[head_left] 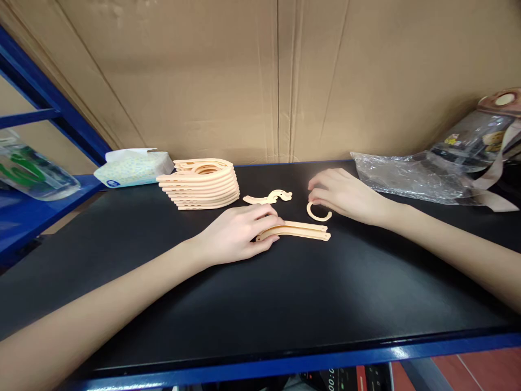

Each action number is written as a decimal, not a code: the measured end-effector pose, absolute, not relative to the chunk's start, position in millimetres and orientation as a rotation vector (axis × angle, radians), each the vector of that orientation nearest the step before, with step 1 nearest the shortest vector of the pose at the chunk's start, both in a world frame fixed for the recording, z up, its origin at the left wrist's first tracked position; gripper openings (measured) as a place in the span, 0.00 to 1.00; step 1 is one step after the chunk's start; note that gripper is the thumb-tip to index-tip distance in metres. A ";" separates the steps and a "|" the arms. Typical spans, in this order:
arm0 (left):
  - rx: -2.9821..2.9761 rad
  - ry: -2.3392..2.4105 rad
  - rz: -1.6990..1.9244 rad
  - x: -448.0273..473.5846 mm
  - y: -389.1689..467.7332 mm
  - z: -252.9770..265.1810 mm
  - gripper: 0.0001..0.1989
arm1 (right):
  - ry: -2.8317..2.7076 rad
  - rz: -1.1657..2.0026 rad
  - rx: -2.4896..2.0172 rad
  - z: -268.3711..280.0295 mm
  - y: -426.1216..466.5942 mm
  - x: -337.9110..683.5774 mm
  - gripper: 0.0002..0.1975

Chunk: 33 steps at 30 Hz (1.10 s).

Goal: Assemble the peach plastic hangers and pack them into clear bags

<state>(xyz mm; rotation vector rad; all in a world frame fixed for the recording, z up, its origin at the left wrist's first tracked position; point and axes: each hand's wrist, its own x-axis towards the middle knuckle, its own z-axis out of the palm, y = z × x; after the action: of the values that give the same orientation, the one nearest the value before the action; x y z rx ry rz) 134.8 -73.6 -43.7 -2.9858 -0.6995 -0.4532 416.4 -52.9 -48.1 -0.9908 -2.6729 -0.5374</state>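
Note:
My left hand is closed around the left part of a pair of peach plastic hanger arms, which lie side by side, low over the black tabletop. My right hand has its fingers bent down over a small peach hanger hook. The hook's curved end shows below the fingers, while its upper part is hidden by them. Just beyond my left hand lies another loose hanger piece, curved and with small holes. A neat stack of folded peach hangers stands farther left.
A tissue pack sits at the back left, beside a blue frame. At the back right are a clear plastic bag and a transparent bottle with a strap. Cardboard walls off the rear of the black table.

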 end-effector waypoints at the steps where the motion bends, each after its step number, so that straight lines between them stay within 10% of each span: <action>1: -2.986 -0.721 -0.456 134.7 -73.7 -44.2 0.12 | -2.672 -0.502 -0.999 -47.3 -52.8 416.9 0.13; 20: -3.127 -0.925 -0.637 139.7 -71.2 -52.3 0.11 | -1.716 1.049 -1.082 -50.2 -68.7 386.4 0.09; 33: -3.055 -0.675 -0.546 137.0 -71.7 -46.4 0.08 | -1.599 1.166 -1.112 -61.3 -65.1 387.2 0.09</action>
<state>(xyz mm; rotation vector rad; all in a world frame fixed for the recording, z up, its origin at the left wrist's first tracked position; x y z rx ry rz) 137.0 -71.7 -46.4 -3.0553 -0.6749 -0.5458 387.2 -65.1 -61.3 -1.1121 -1.5994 1.1664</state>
